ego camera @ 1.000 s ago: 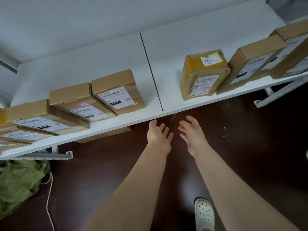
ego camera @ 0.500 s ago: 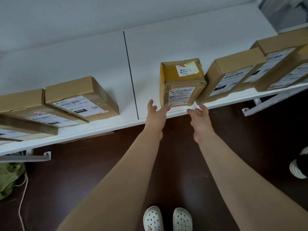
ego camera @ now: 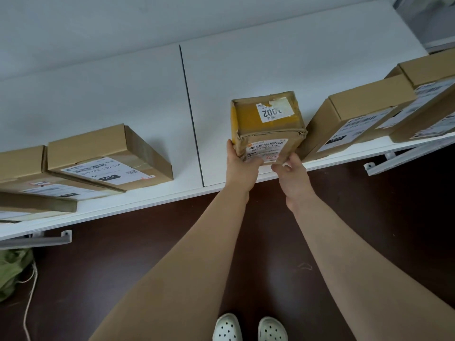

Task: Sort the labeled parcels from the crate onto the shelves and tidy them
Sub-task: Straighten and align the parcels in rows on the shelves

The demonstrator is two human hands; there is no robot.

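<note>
Between our fingers: parcel (ego camera: 267, 126), on shelf (ego camera: 152, 200) near front edge. Our left hand (ego camera: 242, 168) grips parcel's left corner, thumb up along side. Our right hand (ego camera: 291, 174) grips right corner, fingers curled. Just right of our fingers: brown box (ego camera: 357, 119). Well left of our fingers we see more boxes (ego camera: 108, 153).

Both hands, open and empty below the front edge of the shelf (ego camera: 147, 198) one second ago, have risen to the yellow-taped parcel (ego camera: 267, 119). The left hand (ego camera: 242, 166) now grips its near left corner, thumb up the side. The right hand (ego camera: 291, 173) has curled its fingers round the near right corner.
</note>
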